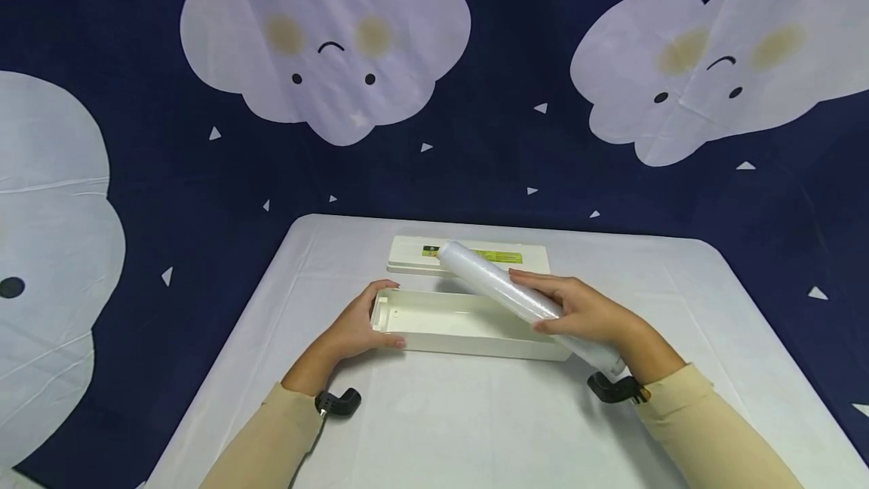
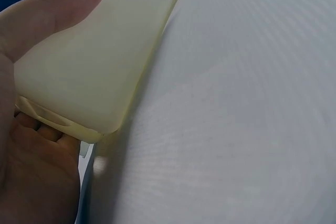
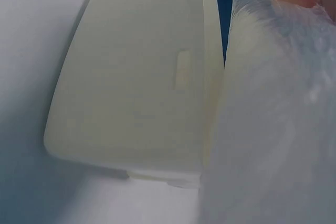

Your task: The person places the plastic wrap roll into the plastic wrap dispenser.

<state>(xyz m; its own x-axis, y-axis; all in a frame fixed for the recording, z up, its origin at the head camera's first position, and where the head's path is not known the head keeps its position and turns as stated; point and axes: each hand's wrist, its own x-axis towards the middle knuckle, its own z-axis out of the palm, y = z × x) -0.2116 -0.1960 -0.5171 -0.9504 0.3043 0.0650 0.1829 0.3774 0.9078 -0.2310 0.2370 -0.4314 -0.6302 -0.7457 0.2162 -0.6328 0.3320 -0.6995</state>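
A long cream plastic box [image 1: 468,342] lies on the table without its cover. Around its left end my left hand [image 1: 360,327] grips, thumb on the near wall and fingers on the far side; the left wrist view shows the thumb against the box wall [image 2: 100,66]. My right hand [image 1: 580,312] holds a roll of clear plastic wrap [image 1: 498,283] slantwise above the box's right part. The roll's upper end points far left, its lower end toward my right wrist. In the right wrist view the wrap roll [image 3: 273,119] stands beside the box [image 3: 131,93].
Behind the box lies its cream lid [image 1: 410,251] with a green and yellow label, partly hidden by the roll. A white cloth covers the table [image 1: 475,421]. A dark blue curtain with clouds [image 1: 502,96] hangs beyond the table's far edge.
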